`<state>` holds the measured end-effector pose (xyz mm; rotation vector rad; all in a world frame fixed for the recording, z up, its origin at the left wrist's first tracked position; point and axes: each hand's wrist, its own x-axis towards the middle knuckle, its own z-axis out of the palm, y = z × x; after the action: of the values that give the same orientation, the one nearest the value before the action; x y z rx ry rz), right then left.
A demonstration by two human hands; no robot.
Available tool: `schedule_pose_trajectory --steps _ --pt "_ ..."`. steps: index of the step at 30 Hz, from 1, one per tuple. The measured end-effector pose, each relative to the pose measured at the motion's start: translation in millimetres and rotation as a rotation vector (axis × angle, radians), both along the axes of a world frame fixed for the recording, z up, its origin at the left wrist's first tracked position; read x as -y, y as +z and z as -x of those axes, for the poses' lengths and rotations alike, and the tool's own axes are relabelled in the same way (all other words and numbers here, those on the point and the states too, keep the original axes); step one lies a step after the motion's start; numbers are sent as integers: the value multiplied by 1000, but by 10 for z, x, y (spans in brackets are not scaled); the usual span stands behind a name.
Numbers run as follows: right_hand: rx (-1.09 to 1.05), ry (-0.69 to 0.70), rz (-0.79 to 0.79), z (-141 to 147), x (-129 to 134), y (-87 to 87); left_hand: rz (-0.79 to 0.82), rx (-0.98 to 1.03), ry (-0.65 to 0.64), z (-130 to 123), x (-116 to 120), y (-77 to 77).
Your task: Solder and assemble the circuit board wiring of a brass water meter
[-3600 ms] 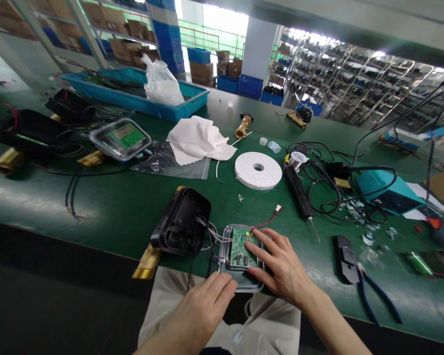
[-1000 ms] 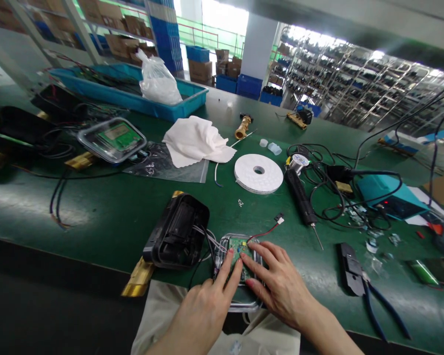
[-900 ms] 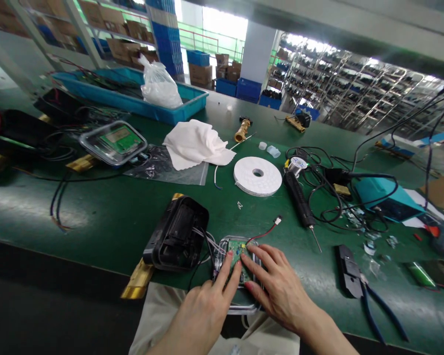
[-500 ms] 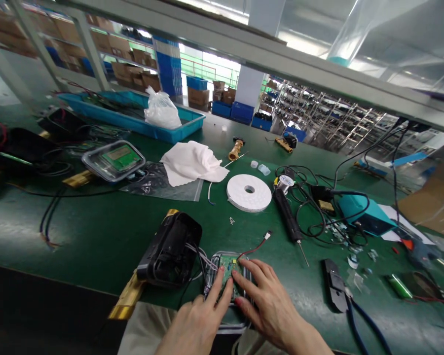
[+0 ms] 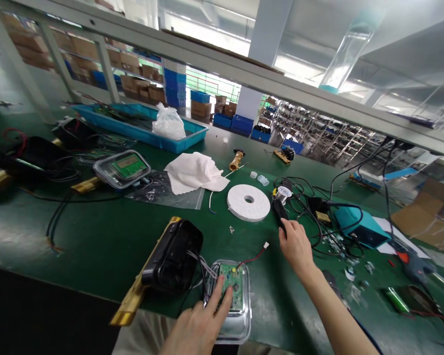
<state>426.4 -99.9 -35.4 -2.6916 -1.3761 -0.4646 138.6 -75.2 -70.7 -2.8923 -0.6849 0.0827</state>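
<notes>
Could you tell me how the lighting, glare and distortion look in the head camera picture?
Head view: bright window light blows out the background; the green bench shows pale glare patches at left; wide-angle distortion bows the overhead beam; the circuit board under the left hand stays sharp, and the right hand is slightly soft.

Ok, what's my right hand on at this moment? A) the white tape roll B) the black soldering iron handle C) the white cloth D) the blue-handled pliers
B: the right hand is closed over the black soldering iron handle just right of the white tape roll, while the left hand rests its fingers on the green circuit board.
</notes>
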Motion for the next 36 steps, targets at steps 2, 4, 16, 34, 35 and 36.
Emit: schedule_pose_trajectory --steps 2,4,16,34,35,36 --pt "0 -94 36 -93 -65 -36 14 0 -11 3 -4 -7" --pt "-14 -194 79 -181 -131 -76 36 8 -25 4 -6 4" --pt "-187 -318 201 -326 -162 -111 97 -2 -3 -4 -4 73" --pt "-841 75 -821 75 -22 618 177 -78 -9 -8 -34 130" --pt "-950 145 -948 134 -35 710 176 -83 -8 -15 -37 126" --pt "-1101 231 -1094 190 -50 794 177 -86 -4 -23 -39 122"
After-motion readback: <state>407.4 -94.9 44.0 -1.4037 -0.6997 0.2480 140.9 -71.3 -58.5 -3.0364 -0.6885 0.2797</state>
